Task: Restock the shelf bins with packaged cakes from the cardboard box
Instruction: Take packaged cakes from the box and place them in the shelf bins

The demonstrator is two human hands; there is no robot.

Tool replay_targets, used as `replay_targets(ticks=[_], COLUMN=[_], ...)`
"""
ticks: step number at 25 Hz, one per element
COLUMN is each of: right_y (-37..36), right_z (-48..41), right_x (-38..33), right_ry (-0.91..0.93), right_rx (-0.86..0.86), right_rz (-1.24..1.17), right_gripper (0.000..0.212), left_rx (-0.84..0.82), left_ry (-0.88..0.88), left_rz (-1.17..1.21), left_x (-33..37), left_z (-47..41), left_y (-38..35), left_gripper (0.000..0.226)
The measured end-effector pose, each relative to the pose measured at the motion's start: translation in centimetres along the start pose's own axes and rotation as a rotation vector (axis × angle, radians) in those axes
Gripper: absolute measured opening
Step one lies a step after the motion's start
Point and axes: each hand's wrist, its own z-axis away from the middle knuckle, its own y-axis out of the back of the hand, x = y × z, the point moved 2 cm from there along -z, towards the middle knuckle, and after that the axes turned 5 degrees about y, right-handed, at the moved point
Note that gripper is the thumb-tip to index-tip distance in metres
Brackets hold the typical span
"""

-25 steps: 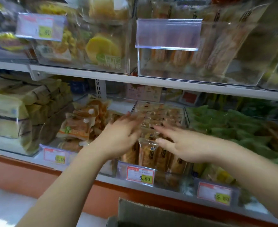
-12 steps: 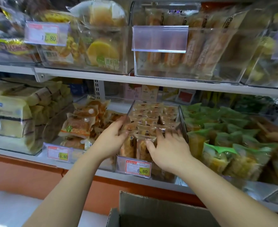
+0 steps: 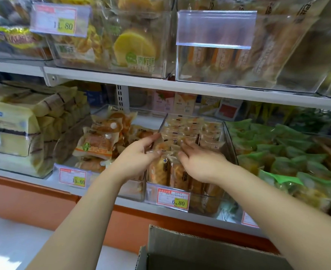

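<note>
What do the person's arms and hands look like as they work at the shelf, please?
The left forearm and right forearm are bare, with no sleeve in view. The left hand and right hand are ungloved, and no watch, bracelet or ring shows on either.

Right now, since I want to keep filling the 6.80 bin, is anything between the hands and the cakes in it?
Nothing visible. The left hand and right hand touch the packaged cakes at the front of the clear bin, whose top is open; the upper shelf sits above both.
</note>
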Motion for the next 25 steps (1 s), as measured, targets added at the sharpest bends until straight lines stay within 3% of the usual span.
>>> replay_targets(ticks=[4,6,10,14,20,25], right_y=[2.2,1.6,1.1,3.8,1.5,2.5], right_z=[-1.2,-2.2,-2.9,-3.6,-5.2,-1.3], right_x=[2.2,2.3,1.6,1.7,-0.8,1.4], right_ry=[-0.108,-0.186,-0.130,-0.095,0.048,-0.100], right_rx=[0.023,0.021,-0.046,0.018,-0.059,-0.068], right_rz=[-0.157,-0.116,-0.037,-0.103,-0.035,0.007], right_gripper=[0.059,0.062,0.059,0.055,0.049,0.067], left_rx=[-0.012,-0.004,-0.008,-0.069,-0.085,-0.107], left_ry=[-0.019,-0.022,-0.025,-0.018,0.000,-0.018], left_rz=[0.040,0.081,0.094,0.154,0.090,0.087], left_x=[-0.4,-0.3,-0.3,-0.6,-1.3,-1.2], left_z=[-0.1,-0.2,-0.4,-0.5,-1.1,-0.9], left_y=[-0.1,-0.7,-1.1,-0.4,0.2,-0.1], left_gripper=[0.057,0.056,0.059,0.070,0.080,0.080])
